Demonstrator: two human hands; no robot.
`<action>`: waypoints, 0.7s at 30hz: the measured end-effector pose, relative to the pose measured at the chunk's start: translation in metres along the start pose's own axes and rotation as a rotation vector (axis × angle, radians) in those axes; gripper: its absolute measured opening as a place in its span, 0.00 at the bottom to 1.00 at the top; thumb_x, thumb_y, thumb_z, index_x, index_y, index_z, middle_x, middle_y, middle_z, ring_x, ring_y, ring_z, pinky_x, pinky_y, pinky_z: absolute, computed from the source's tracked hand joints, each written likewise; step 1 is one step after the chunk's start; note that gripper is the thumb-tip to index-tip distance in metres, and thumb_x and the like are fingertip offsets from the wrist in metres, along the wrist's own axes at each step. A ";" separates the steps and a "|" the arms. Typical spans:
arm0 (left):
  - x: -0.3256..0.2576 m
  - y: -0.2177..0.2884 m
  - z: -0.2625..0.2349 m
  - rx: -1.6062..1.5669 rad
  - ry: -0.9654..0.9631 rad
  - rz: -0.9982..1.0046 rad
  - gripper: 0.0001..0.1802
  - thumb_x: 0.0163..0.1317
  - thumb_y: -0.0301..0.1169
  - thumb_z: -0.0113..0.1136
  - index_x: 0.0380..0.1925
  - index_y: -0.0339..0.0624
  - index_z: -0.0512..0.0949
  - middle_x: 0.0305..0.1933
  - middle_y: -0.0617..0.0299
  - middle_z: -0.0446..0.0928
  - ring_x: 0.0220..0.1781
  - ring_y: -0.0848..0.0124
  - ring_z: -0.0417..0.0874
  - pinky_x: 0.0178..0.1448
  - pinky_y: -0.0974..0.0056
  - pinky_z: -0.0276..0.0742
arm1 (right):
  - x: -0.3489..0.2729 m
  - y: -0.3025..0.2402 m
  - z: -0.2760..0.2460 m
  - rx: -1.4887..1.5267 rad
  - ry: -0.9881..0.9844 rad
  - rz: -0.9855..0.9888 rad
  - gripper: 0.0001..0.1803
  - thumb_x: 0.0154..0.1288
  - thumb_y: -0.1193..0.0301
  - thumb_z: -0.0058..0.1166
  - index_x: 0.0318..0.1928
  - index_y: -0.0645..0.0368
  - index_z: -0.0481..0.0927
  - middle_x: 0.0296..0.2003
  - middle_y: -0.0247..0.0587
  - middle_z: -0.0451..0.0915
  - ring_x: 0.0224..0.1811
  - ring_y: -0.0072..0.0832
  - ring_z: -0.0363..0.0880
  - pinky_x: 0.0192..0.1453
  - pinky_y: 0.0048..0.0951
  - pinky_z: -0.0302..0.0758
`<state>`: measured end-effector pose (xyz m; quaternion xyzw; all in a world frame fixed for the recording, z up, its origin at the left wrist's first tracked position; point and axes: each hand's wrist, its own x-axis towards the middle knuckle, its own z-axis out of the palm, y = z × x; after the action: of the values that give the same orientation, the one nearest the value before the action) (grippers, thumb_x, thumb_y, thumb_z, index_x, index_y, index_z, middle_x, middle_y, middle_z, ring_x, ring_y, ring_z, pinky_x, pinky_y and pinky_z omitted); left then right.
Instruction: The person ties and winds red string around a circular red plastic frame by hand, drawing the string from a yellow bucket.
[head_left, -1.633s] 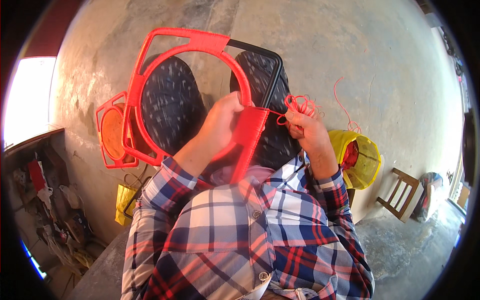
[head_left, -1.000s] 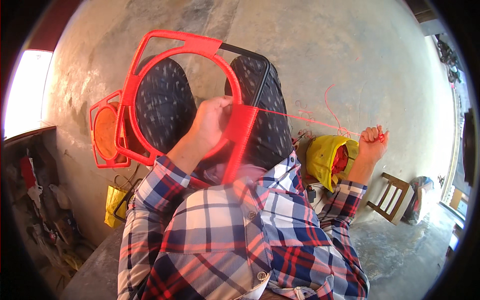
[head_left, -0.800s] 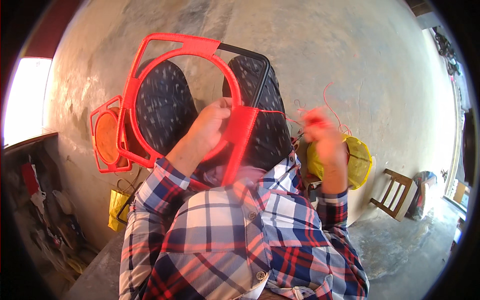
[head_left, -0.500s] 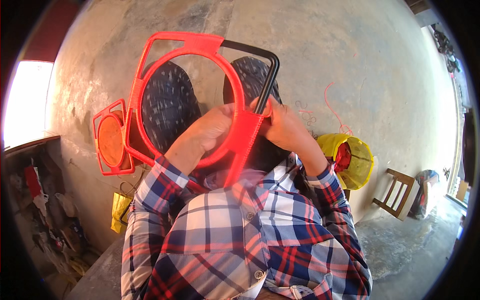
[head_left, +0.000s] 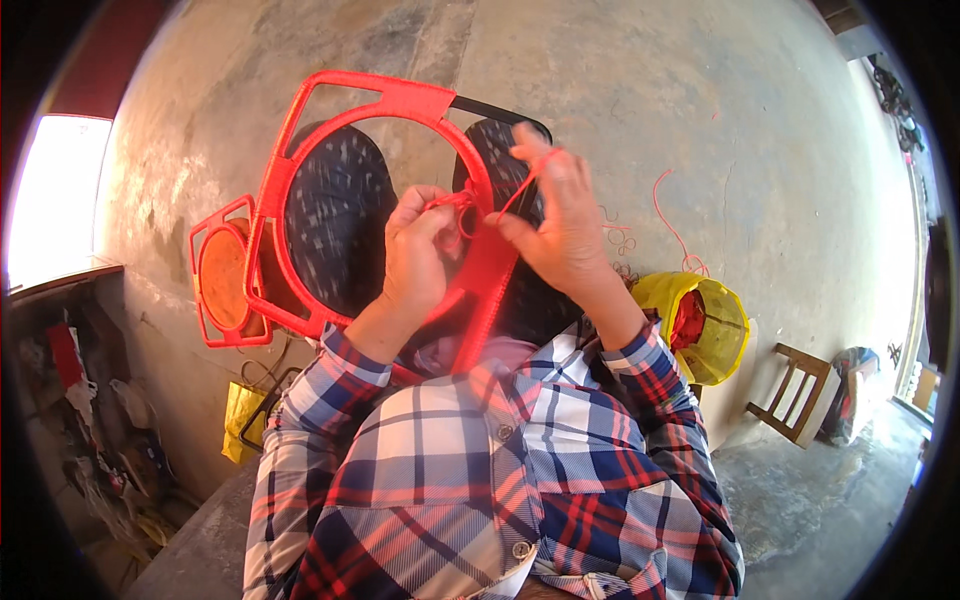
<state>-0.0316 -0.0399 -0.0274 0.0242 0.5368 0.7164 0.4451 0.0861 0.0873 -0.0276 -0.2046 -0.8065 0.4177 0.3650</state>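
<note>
We see a rough grey concrete floor (head_left: pixel 780 110) lit by a bright window opening (head_left: pixel 50 200) at left, a small brown wooden chair (head_left: pixel 795 390) at right, and a cluttered dark shelf (head_left: pixel 80 400) at lower left.

Your left hand (head_left: pixel 415 255) grips a red frame (head_left: pixel 385 100) wrapped in cord: ribbed, matt, plastic-looking weave. Your right hand (head_left: pixel 560 225) pinches a thin red cord (head_left: pixel 515 192), smooth with a slight sheen. One bare stretch of frame shows as a black bar (head_left: pixel 495 110), probably metal, dull finish. Your trousers (head_left: pixel 335 230): dark cloth, speckled print, matt. Your shirt (head_left: pixel 480 480): soft woven plaid cloth. The floor (head_left: pixel 700 90): rough, stained concrete. Yellow bag (head_left: pixel 705 320): woven plastic, faint gloss. Small stool (head_left: pixel 795 395): bare, unpolished wood.
</note>
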 end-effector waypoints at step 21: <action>0.004 0.008 0.005 -0.150 -0.227 -0.325 0.25 0.73 0.45 0.40 0.60 0.38 0.66 0.39 0.56 0.78 0.40 0.68 0.81 0.49 0.62 0.79 | -0.058 0.076 -0.110 1.099 0.257 0.770 0.06 0.56 0.70 0.50 0.33 0.59 0.74 0.24 0.34 0.73 0.24 0.25 0.70 0.29 0.28 0.67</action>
<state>-0.0364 -0.0335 -0.0208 -0.0155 0.4252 0.6658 0.6129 0.2095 0.1509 -0.0718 -0.3099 -0.2972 0.8391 0.3339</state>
